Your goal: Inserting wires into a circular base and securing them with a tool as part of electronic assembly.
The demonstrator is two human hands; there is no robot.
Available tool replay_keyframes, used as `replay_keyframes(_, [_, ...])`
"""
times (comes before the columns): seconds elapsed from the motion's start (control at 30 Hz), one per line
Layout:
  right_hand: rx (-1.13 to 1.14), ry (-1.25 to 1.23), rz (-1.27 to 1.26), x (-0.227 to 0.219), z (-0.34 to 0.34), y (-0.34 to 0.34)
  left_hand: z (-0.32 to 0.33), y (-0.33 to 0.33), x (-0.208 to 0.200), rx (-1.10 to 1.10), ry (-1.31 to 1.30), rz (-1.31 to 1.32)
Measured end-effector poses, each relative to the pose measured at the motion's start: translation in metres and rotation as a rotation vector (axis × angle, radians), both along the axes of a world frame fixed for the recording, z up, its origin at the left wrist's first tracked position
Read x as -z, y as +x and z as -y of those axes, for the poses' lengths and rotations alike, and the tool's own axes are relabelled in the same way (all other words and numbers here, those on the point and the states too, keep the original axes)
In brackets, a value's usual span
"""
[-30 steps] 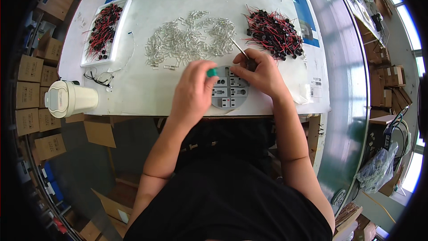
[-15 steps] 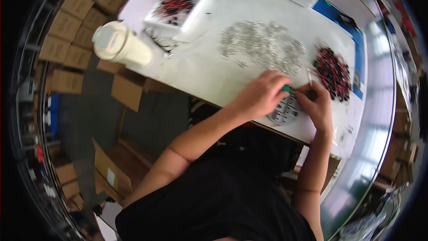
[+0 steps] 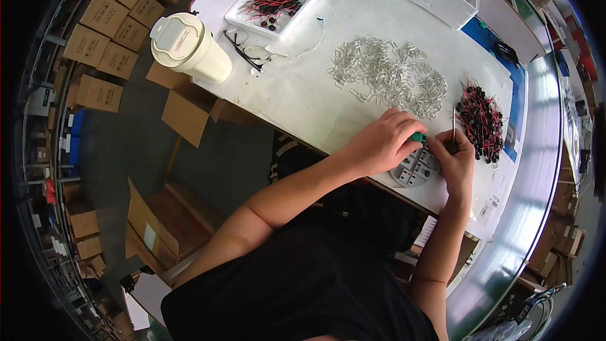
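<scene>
My left hand (image 3: 383, 141) is closed, thumb and fingers pinching a small green piece (image 3: 417, 137) over a round grey plate (image 3: 407, 178) with several pale rectangular cells holding small dark parts. At the plate's right side my right hand (image 3: 456, 159) is closed too. A thin metal tool like tweezers (image 3: 453, 119) sticks up from its fingers; its lower part is hidden in the hand. Beyond the hands lies a spread of small clear tube-like pieces (image 3: 385, 69). A heap of black parts with red and black wires (image 3: 481, 121) lies right of my right hand.
At the far left a white tray (image 3: 281, 33) holds more wired parts. Nearer stand a cream lidded cup (image 3: 211, 63) and dark-framed glasses (image 3: 245, 52). A white box (image 3: 429, 1) with red-wired parts stands at the back. Cardboard boxes (image 3: 183, 117) are left of the table.
The whole view has shifted, so the table sits slightly lower and further right, and it is sharper. Both hands stay at the plate, with the green piece and the metal tool still held.
</scene>
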State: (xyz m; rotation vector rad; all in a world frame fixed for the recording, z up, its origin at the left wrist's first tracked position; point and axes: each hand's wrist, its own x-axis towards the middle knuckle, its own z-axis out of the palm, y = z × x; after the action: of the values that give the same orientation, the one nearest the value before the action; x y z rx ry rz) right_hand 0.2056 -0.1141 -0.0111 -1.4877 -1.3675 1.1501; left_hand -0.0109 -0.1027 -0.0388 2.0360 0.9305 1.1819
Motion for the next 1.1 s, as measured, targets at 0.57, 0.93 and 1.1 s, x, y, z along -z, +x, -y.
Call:
replay_keyframes(0.57, [0.265,0.331,0.77,-0.012,0.01,0.042,-0.012,-0.017,0.006,0.009,-0.109,0.304])
replay_keyframes(0.93, [0.207,0.225,0.677,-0.012,0.006,0.039,-0.003,-0.015,0.001,0.054,-0.237,0.363])
replay_keyframes(1.1, [0.126,0.292,0.778,-0.021,-0.002,0.032,-0.005,-0.016,0.004,0.063,-0.269,0.405])
